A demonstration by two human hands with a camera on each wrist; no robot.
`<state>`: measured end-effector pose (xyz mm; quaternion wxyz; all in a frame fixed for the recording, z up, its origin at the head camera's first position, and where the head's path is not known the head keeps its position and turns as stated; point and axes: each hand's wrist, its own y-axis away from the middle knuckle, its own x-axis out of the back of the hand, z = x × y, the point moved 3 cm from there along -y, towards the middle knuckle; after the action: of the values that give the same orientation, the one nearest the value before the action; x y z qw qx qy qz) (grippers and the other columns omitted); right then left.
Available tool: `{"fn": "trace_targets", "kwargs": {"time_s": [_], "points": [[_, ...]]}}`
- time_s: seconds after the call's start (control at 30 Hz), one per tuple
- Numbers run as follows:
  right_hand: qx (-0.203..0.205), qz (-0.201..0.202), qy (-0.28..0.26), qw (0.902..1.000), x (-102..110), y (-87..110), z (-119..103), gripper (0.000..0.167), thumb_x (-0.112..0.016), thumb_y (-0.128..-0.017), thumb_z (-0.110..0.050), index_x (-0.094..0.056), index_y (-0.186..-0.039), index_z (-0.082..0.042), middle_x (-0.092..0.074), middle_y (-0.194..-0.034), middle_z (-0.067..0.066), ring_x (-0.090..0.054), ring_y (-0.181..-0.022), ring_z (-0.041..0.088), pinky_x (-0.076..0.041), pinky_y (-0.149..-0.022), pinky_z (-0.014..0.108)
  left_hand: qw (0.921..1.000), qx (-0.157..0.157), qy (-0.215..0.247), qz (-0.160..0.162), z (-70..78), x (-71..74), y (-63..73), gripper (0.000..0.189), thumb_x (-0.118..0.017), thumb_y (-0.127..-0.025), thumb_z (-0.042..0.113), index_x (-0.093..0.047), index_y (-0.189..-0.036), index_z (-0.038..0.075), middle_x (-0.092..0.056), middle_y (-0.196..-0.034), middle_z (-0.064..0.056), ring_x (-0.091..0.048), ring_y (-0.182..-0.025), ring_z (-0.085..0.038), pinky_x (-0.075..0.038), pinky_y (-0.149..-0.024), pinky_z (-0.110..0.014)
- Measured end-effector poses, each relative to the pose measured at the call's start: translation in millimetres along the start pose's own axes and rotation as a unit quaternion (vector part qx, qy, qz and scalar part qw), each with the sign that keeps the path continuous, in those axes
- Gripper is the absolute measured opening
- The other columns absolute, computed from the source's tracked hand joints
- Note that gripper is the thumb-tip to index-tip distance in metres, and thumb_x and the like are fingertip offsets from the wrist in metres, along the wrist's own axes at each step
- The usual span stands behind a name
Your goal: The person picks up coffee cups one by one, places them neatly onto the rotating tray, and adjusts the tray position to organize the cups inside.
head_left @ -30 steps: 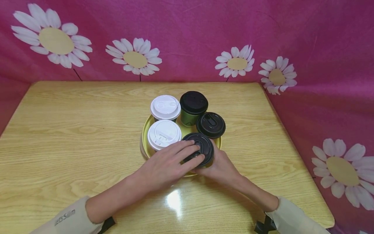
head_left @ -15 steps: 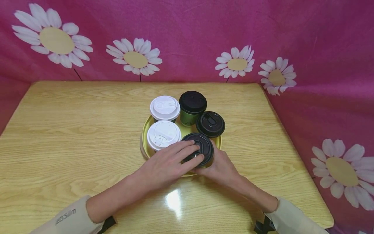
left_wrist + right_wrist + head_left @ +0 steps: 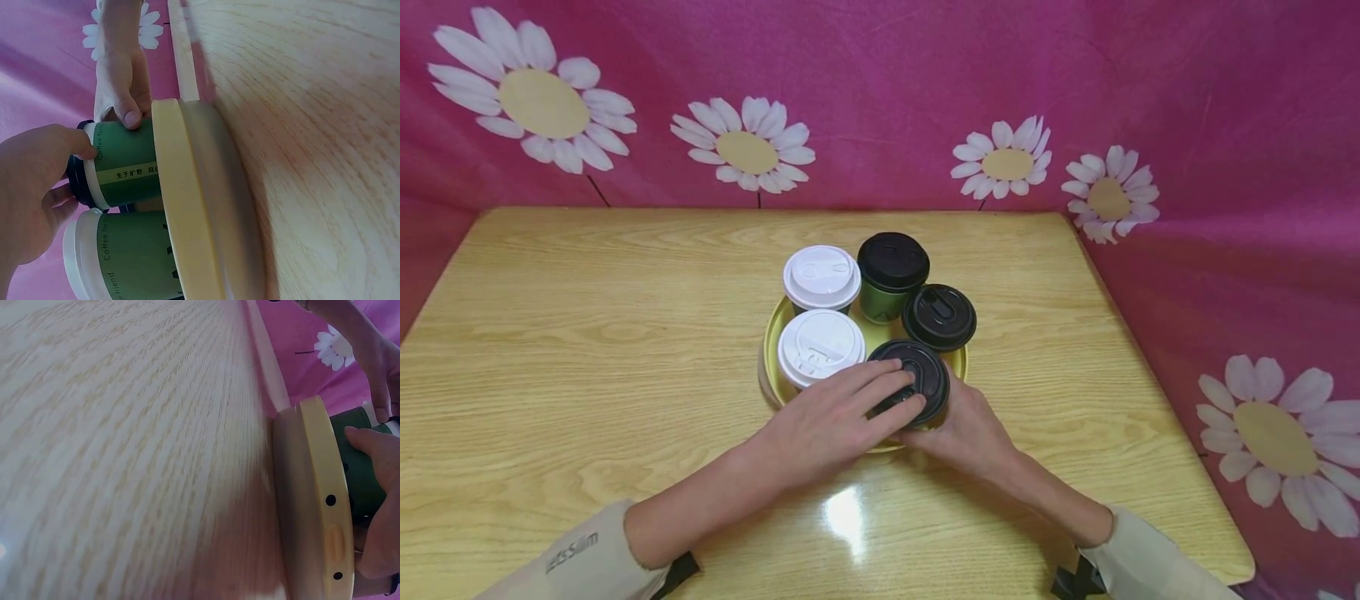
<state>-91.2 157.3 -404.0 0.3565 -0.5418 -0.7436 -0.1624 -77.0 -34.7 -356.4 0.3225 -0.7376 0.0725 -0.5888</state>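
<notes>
A green paper coffee cup (image 3: 128,178) with a black lid (image 3: 934,385) stands upright at the near right of a round yellow tray (image 3: 772,379). My left hand (image 3: 838,421) reaches over it, fingers lying across the lid. In the left wrist view its thumb presses the cup's side just below the lid, with the fingers on the opposite side. Lower down, my right hand (image 3: 966,425) grips the cup's body from the right; its thumb (image 3: 365,440) lies along the green wall. The cup's base is hidden by the tray's raised rim.
Two white-lidded cups (image 3: 822,343) stand on the tray's left. A black-lidded green cup (image 3: 883,304) is at the back, and another black-lidded cup (image 3: 940,317) at the right. The tray sits on a wooden table (image 3: 625,333) before a pink flowered cloth (image 3: 880,100).
</notes>
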Motion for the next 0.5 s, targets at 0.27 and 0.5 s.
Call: {"fn": "trace_targets", "kwargs": {"time_s": [0.27,0.5], "points": [[0.009,-0.001,0.006,0.9999,2,2.4,0,0.087,-0.091,-0.071,-0.038,-0.047,-0.142,-0.016,-0.061,-0.130,-0.003,-0.059,-0.117,0.013,-0.051,-0.096,0.037,1.0000,0.000,0.000,-0.004,-0.8,0.2,0.8,0.032,-0.048,-0.098,0.011,-0.059,-0.128,0.008,-0.059,-0.128,-0.013,-0.051,-0.126,-0.029,-0.035,-0.113,-0.035],[-0.008,0.020,0.025,0.9994,10,11.4,-1,0.086,-0.092,-0.071,-0.032,-0.048,-0.142,-0.012,-0.060,-0.134,0.002,-0.056,-0.122,0.019,-0.048,-0.099,0.044,1.0000,-0.004,-0.003,-0.002,-0.5,1.0,1.2,0.034,-0.048,-0.097,0.007,-0.058,-0.130,0.012,-0.059,-0.128,-0.012,-0.051,-0.126,-0.029,-0.036,-0.112,-0.035]]}}
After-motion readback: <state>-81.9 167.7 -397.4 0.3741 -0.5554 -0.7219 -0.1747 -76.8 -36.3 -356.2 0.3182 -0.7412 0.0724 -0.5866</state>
